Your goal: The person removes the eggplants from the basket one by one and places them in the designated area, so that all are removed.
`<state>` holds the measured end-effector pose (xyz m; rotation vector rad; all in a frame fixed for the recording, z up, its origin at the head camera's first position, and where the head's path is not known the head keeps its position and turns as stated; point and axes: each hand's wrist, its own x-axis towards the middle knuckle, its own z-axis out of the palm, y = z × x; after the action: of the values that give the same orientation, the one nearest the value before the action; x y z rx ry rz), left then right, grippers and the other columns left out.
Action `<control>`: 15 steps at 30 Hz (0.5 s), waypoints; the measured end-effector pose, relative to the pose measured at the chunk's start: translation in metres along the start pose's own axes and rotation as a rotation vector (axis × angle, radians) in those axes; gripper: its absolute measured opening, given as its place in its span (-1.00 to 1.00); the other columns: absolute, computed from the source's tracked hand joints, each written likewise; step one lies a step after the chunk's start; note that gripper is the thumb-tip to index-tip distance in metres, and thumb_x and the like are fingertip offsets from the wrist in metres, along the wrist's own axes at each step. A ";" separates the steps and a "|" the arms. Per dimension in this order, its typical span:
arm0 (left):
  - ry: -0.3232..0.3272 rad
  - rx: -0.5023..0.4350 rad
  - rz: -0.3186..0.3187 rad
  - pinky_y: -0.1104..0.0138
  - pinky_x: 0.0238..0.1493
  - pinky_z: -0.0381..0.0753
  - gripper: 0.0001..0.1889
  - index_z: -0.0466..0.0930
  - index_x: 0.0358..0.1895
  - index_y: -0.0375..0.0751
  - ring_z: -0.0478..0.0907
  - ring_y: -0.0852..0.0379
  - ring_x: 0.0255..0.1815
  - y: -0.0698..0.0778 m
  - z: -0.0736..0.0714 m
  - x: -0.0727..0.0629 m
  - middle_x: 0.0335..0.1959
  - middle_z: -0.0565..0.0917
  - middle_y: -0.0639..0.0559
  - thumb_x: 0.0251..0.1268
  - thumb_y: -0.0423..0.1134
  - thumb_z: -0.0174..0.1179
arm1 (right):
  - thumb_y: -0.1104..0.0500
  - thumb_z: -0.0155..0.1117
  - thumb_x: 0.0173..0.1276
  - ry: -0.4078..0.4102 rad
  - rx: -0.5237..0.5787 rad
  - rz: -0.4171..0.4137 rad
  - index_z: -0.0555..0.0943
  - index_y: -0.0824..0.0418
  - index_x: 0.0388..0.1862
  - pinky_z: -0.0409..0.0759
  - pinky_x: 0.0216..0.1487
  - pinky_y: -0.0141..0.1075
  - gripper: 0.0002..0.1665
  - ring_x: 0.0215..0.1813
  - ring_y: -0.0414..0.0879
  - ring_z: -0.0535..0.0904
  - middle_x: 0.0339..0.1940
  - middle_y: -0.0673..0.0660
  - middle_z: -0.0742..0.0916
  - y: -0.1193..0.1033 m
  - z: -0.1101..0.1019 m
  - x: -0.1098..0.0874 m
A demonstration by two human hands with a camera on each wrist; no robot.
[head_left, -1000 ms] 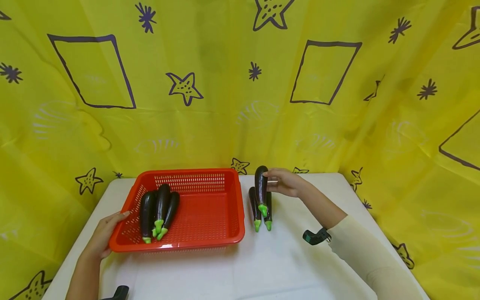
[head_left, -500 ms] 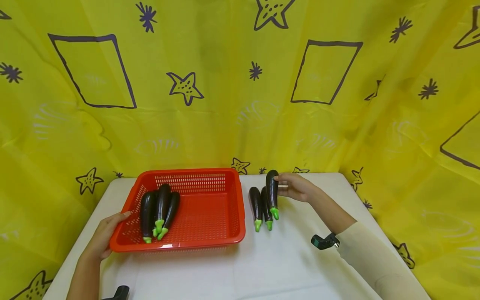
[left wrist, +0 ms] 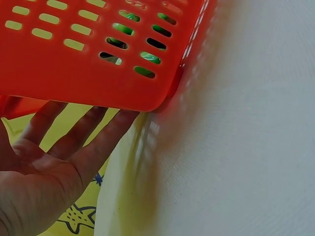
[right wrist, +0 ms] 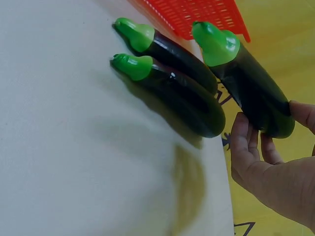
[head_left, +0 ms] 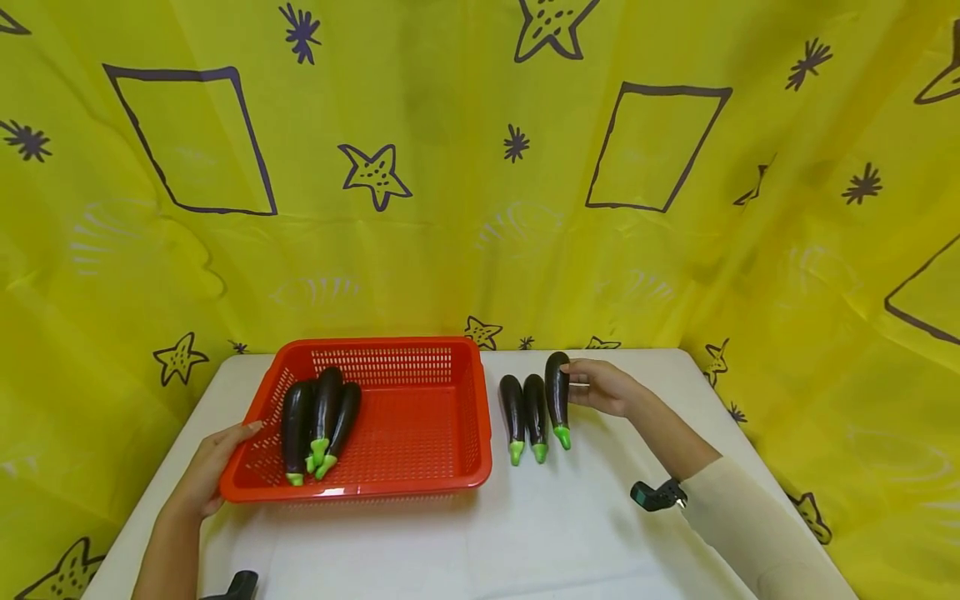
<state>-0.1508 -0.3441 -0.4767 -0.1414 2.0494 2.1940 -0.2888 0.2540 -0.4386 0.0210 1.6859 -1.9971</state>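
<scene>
My right hand (head_left: pixel 603 387) pinches a dark purple eggplant (head_left: pixel 557 392) near its thick end, with the green stem end toward me. In the right wrist view the held eggplant (right wrist: pixel 253 88) appears raised above the table, thumb on one side and fingers on the other. Just left of it, two more eggplants (head_left: pixel 513 410) lie side by side on the white tabletop. My left hand (head_left: pixel 206 467) holds the left rim of a red plastic basket (head_left: pixel 420 483), its fingers passing behind the rim in the left wrist view. Several eggplants (head_left: pixel 325 408) lie in the basket's left part.
The white-covered table (head_left: pixel 555 533) stands against a yellow curtain (head_left: pixel 450 250) printed with stars and shells, which hangs behind it and at both sides. The basket's right wall is close to the loose eggplants. A black wrist device (head_left: pixel 656 495) sits by the right sleeve.
My right hand has carried its eggplant rightward and lower, from over the two loose eggplants to their right side. These two now show fully. The left hand and basket have stayed put.
</scene>
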 end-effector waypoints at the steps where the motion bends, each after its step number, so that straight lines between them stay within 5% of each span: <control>1: 0.002 0.004 -0.003 0.05 -0.22 0.81 -0.57 0.41 0.35 -0.45 0.81 0.01 -0.20 0.000 0.000 0.000 -0.13 0.76 0.08 0.75 -0.15 -0.10 | 0.32 -0.02 0.65 0.002 0.002 -0.002 0.45 0.37 0.08 0.72 0.06 -0.23 -0.84 -0.05 0.00 0.65 -0.01 0.22 0.58 0.001 -0.001 0.000; 5: 0.009 0.000 -0.006 0.05 -0.20 0.81 -0.55 0.39 0.35 -0.49 0.80 0.02 -0.19 0.000 0.001 0.000 -0.13 0.75 0.07 0.74 -0.15 -0.09 | 0.33 -0.02 0.66 0.004 0.001 -0.007 0.48 0.35 0.03 0.70 0.08 -0.25 -0.86 -0.05 -0.03 0.65 -0.03 0.20 0.59 0.006 -0.006 -0.002; 15: -0.019 -0.022 0.008 0.04 -0.20 0.80 -0.60 0.46 0.32 -0.41 0.80 0.01 -0.17 -0.001 0.000 0.001 -0.10 0.76 0.06 0.75 -0.16 -0.11 | 0.30 0.07 0.65 0.062 -0.008 0.029 0.37 0.42 0.27 0.67 0.15 -0.21 -0.68 0.07 0.00 0.59 0.11 0.23 0.54 0.016 -0.020 -0.002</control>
<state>-0.1519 -0.3444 -0.4778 -0.1147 2.0201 2.2142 -0.2872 0.2714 -0.4567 0.1056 1.7219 -1.9873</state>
